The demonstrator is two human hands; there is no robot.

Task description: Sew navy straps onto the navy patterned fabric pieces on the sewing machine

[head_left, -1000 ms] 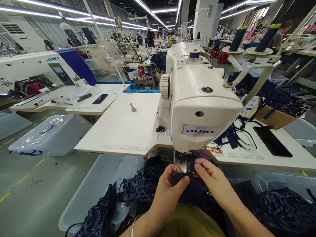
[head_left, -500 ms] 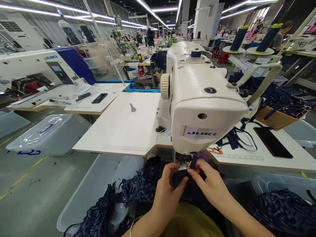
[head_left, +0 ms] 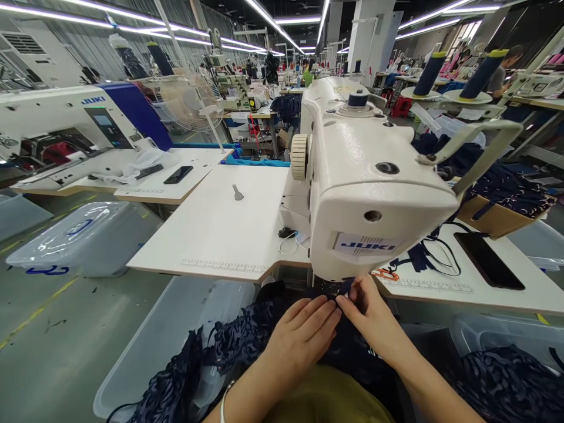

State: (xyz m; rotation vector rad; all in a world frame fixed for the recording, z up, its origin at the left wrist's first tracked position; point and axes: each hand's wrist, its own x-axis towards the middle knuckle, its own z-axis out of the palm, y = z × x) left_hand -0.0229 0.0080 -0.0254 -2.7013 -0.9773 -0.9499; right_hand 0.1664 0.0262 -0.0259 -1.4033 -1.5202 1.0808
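Observation:
My left hand (head_left: pixel 304 335) lies with its fingers stretched flat on a dark navy lace garment (head_left: pixel 247 335), just under the head of a white JUKI sewing machine (head_left: pixel 365 194). My right hand (head_left: pixel 368 314) pinches the garment's edge next to a navy strap at the needle area, which the machine head mostly hides. The fingertips of both hands meet there. The garment hangs down to the left toward my lap.
A white table (head_left: pixel 224 229) carries the machine; orange snips (head_left: pixel 385 274), navy straps and a black phone (head_left: pixel 489 252) lie to its right. Clear plastic bins (head_left: pixel 79 235) stand on the floor at left. Another bin of navy fabric (head_left: pixel 506 382) is at lower right. Other machines and workers fill the background.
Both hands moved forward, up under the machine head. My left hand went from a thumb-and-finger grip on the fabric to lying flat on it.

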